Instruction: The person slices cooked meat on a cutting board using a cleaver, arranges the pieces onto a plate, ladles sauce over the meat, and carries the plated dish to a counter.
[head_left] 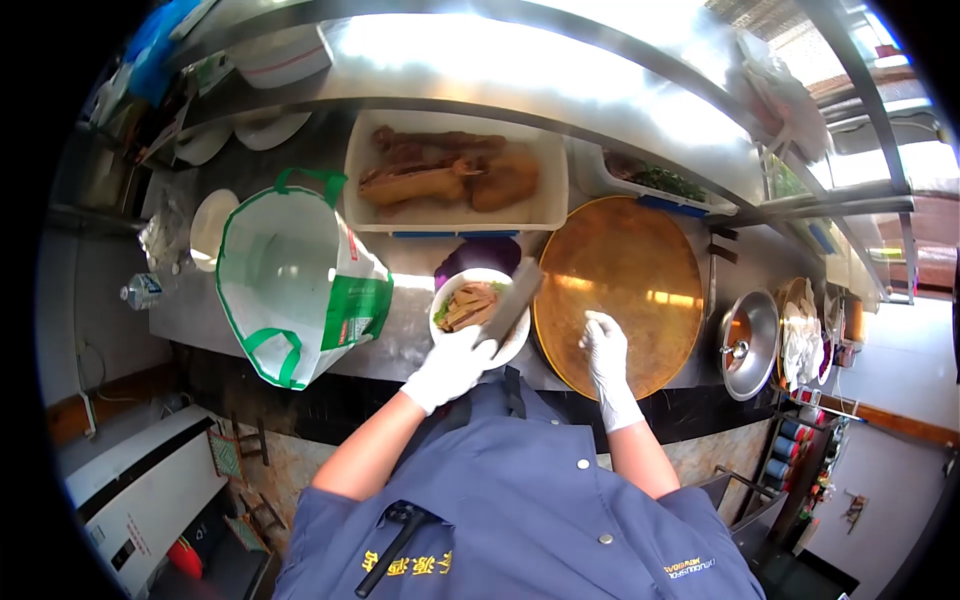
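Note:
My left hand (450,370), in a white glove, is closed around a cleaver (514,298). The blade slants over the right side of a white bowl (509,350) of sliced meat (466,306) with some green leaves. Whether the blade touches the meat, I cannot tell. My right hand (606,358), gloved in white too, is over the near part of a round wooden chopping board (625,270). Its fingers are curled in, and nothing shows in them. Something dark purple (480,257) lies just behind the bowl.
Behind the bowl stands a white tub (358,215) with large pieces of cooked poultry (430,180). A green-and-white bag (300,270) stands open at left. Greens (660,180) fill another tub at back right. A metal basin (765,345) sits right of the board. A metal shelf (600,70) overhangs the back.

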